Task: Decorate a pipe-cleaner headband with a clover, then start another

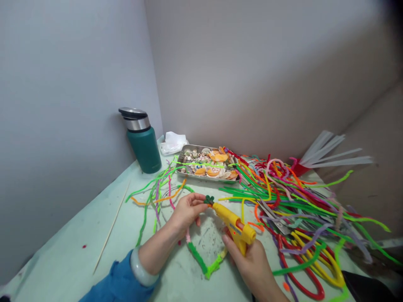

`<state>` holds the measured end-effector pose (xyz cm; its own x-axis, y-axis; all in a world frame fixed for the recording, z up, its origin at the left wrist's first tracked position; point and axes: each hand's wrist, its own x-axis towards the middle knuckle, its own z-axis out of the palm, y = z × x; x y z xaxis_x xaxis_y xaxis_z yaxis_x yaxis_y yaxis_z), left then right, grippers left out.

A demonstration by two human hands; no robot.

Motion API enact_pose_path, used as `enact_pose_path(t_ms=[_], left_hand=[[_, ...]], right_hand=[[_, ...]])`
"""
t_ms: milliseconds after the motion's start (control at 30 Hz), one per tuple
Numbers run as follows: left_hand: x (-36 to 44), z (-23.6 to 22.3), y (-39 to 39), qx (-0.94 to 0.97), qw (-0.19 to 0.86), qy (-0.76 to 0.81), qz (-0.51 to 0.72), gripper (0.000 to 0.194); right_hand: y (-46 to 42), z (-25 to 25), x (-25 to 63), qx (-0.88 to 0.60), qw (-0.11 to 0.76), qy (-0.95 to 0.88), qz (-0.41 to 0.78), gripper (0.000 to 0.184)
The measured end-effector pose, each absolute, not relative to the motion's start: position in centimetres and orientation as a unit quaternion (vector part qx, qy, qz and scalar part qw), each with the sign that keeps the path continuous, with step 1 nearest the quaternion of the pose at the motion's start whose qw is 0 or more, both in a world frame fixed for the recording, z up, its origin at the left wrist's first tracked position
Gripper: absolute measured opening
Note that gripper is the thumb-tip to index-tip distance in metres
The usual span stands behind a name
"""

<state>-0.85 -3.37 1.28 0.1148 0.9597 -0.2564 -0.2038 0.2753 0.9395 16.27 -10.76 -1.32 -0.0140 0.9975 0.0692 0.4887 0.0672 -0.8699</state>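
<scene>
Between thumb and fingertips, my left hand (188,212) pinches a small dark green leaf-shaped piece (209,199). My right hand (252,266) is wrapped round the grip of a yellow hot glue gun (233,222), its nozzle pointing up and left at the green piece. Nozzle and piece look touching or nearly so. Under the hands lies a green pipe-cleaner shape (197,256) bent to a point at the front, with pink and yellow stretches; my hands hide part of it.
A metal tray (208,178) of shells stands at the back, near a teal bottle (145,149) and white tissue (173,142). Many coloured pipe cleaners (302,201) heap on the right, with scissors (275,218) and white glue sticks (333,153). A thin wooden stick (111,226) lies left.
</scene>
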Motion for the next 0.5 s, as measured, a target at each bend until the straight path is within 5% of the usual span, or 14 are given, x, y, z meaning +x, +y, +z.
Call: enact_pose_path(t_ms=[500], left_hand=[[-0.99, 0.49, -3.18, 0.405, 0.623, 0.497, 0.448, 0.027]], right_hand=[[-10.86, -1.31, 16.18, -0.588, 0.421, -0.586, 0.366, 0.034]])
